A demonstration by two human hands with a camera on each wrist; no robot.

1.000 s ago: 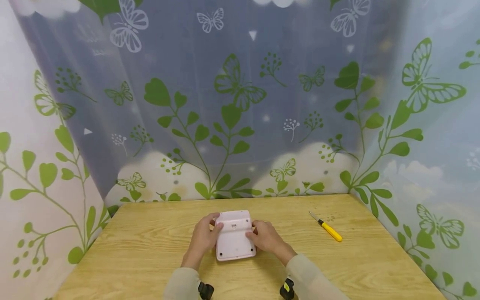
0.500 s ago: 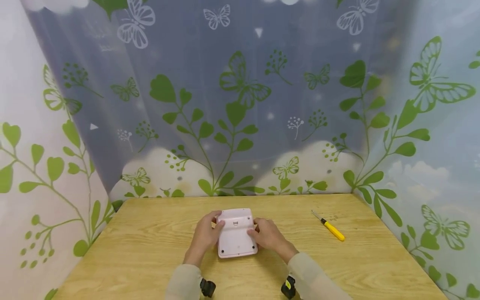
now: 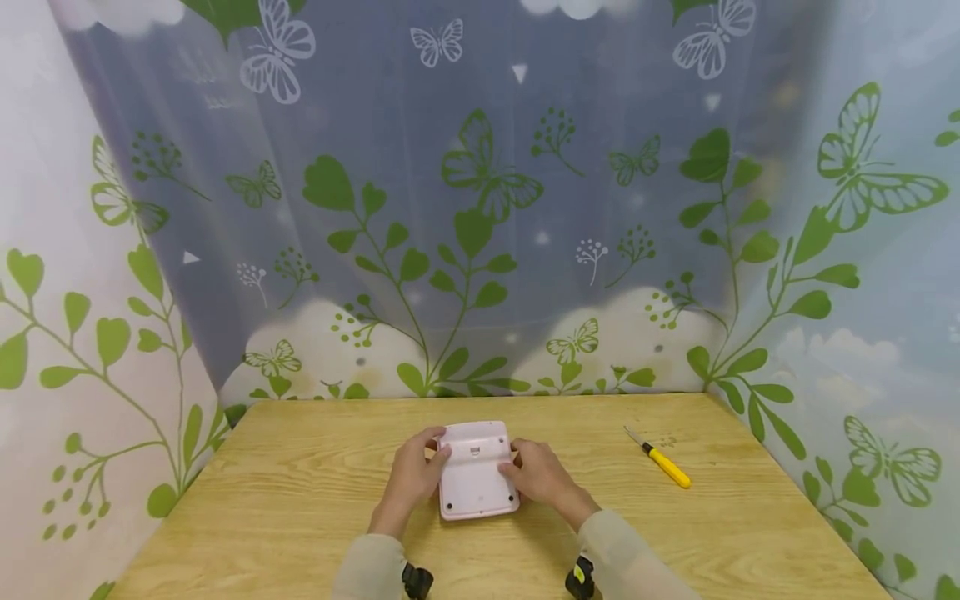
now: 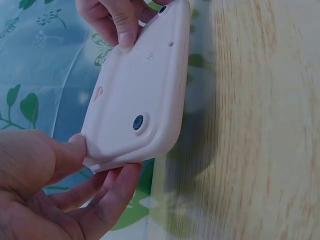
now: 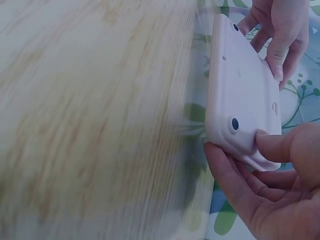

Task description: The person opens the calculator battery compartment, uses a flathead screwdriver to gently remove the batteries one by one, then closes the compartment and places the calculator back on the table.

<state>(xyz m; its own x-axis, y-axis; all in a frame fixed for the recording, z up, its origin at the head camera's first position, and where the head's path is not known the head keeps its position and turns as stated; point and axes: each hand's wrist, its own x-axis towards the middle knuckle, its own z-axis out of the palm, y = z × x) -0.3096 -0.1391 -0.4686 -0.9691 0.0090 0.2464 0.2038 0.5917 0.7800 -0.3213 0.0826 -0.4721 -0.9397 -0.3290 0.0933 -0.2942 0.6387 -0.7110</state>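
Note:
A pale pink desk calculator (image 3: 478, 483) is held with its underside toward the head camera, showing dark round feet and a small latch in a recess. My left hand (image 3: 412, 471) grips its left side, thumb on the underside and fingers beneath the edge. Across from it, my right hand (image 3: 542, 473) holds the right side in the same way. In the left wrist view the calculator (image 4: 145, 85) stands tilted, one black foot near the left thumb. The right wrist view shows the right thumb pressed on the casing (image 5: 245, 95). Its front face is hidden.
On the wooden table (image 3: 300, 475), to the right, lies a screwdriver (image 3: 667, 465) with a yellow handle, its tip pointing away. Several tiny pieces (image 3: 666, 441), like screws, lie beside its shaft. A patterned curtain (image 3: 375, 250) with leaves and butterflies encloses the back and sides.
The head view has shifted slightly, so the whole scene sits a little further right. Both hands keep the same hold on the calculator.

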